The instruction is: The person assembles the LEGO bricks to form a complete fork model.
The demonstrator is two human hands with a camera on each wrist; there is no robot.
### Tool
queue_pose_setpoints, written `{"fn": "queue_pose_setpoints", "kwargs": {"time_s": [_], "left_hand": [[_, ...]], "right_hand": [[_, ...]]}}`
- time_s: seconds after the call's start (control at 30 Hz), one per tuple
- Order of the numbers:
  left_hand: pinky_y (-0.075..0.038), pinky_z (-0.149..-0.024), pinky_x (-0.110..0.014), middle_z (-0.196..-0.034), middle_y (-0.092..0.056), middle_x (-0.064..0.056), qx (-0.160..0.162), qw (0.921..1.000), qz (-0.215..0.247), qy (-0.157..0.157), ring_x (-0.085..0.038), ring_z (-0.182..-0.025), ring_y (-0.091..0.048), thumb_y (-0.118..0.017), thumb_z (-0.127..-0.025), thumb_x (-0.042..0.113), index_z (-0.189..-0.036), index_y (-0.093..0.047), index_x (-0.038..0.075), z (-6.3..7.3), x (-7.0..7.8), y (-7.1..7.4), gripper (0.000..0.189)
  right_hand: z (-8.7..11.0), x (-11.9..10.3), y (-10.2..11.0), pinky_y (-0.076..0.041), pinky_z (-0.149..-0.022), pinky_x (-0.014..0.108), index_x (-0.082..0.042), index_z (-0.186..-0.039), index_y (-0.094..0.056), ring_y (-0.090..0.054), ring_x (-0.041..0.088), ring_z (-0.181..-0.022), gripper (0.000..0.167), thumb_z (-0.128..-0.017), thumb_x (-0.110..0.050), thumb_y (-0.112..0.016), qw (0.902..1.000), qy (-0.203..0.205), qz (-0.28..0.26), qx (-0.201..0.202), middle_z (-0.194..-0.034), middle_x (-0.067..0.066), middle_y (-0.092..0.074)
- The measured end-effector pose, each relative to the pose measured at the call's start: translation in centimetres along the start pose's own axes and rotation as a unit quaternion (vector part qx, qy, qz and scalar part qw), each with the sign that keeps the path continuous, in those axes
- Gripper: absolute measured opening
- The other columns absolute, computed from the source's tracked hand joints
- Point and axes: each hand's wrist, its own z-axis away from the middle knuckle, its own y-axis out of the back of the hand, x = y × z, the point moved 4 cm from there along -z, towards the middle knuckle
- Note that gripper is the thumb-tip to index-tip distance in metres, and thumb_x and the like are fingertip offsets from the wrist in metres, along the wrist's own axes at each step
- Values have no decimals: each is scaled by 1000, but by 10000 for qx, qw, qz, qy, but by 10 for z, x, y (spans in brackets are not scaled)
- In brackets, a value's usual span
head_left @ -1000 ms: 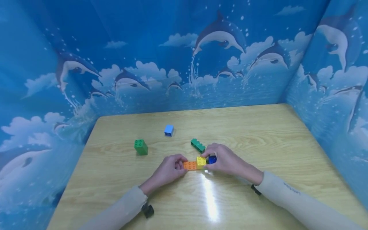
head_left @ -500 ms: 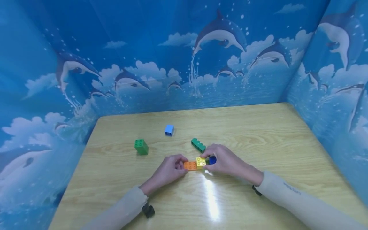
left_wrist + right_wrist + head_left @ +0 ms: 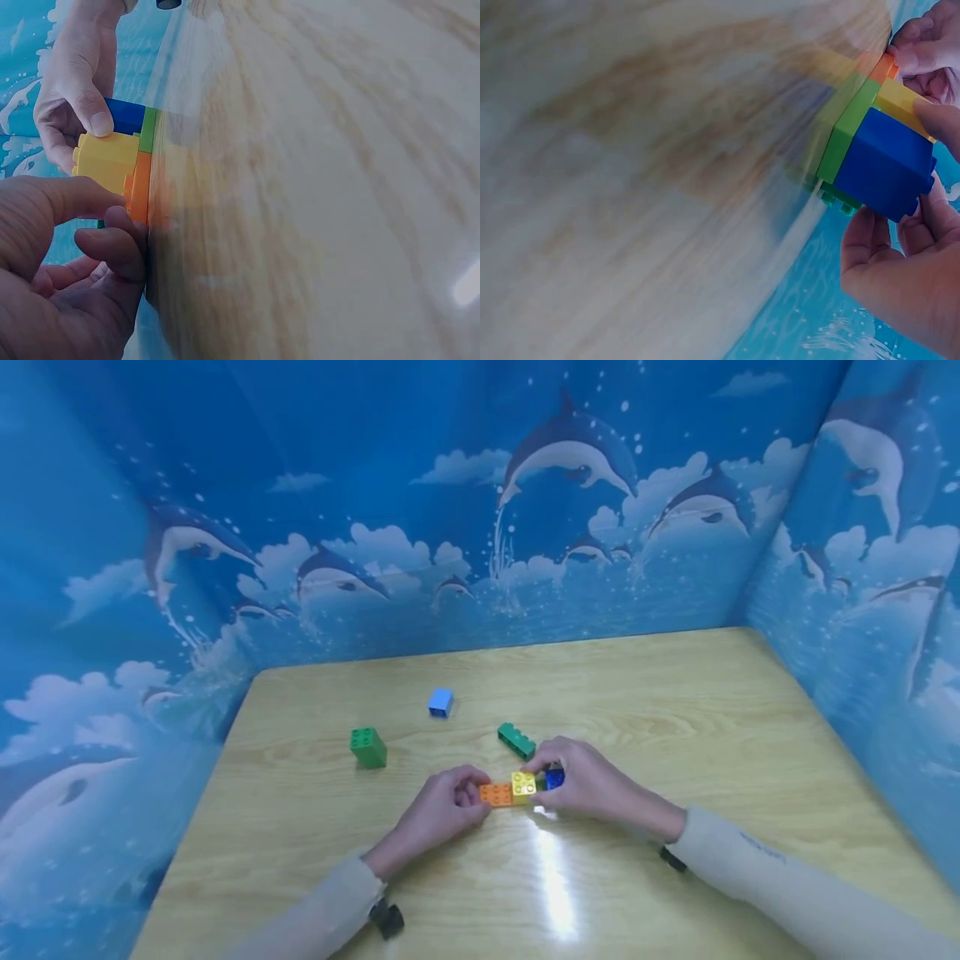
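Note:
A low orange brick (image 3: 495, 794) and a light green brick (image 3: 851, 135) lie end to end on the table. A yellow brick (image 3: 523, 787) sits on top across their joint, and a blue brick (image 3: 887, 161) stands on the green one beside it. My left hand (image 3: 446, 806) pinches the orange brick's outer end between thumb and fingers. My right hand (image 3: 585, 781) arches over the blue brick, thumb on the near side of the yellow brick and fingers at the far side, gripping the yellow one. Its far fingertips are partly hidden behind the bricks in the right wrist view.
A dark green brick (image 3: 516, 740) lies on its side just behind my right hand. Farther back are a light blue brick (image 3: 440, 702) and, to the left, a tall green block (image 3: 368, 748). Dolphin-printed curtains (image 3: 480, 527) border the wooden table (image 3: 675, 693).

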Motion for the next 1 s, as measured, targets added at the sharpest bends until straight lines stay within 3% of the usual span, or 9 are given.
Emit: {"fn": "queue_pose_setpoints", "kwargs": {"time_s": [0.3,0.47,0.6,0.83,1.0], "left_hand": [[-54,-63,-28,-96,-68,-1,289,9989,249,269,-20,-78,-65,-77,-99,19,-126,-71,12,0,3,10,28],[-56,-71,-30,-101,-67,-3,755,9965,305,213,-20,-86,-64,-77,-100,19,-129,-70,12,-3,2,17,30],[-56,-78,-33,-109,-66,-3,1142,9930,246,200,-19,-91,-62,-78,-99,17,-134,-66,10,-5,1,20,38],[-56,-79,-36,-122,-62,-4,1649,9849,151,512,-18,-93,-61,-80,-97,21,-146,-57,11,-8,-5,28,54],[-55,-83,-38,-134,-57,-11,1900,9803,282,465,-22,-99,-61,-80,-98,23,-153,-47,8,-13,-7,39,65]], "right_hand": [[-2,4,1,-56,-105,49,-19,-113,-82,-67,22,-115,35,-82,-14,-97,9995,-161,-256,-29,-112,-8,-73],[-3,8,0,-56,-105,46,-22,-113,-82,-66,19,-115,35,-82,-16,-98,9992,-242,-324,-23,-114,-10,-72],[-3,11,-1,-56,-102,46,-21,-112,-81,-66,20,-113,34,-82,-16,-97,9985,-257,-480,-41,-114,-8,-72],[2,12,-4,-57,-99,42,-19,-114,-79,-65,21,-112,34,-84,-15,-96,9960,-364,-808,-74,-116,-4,-71],[2,11,-6,-57,-99,41,-19,-115,-79,-65,21,-113,34,-85,-14,-95,9958,-383,-827,-72,-117,-4,-71]]}}
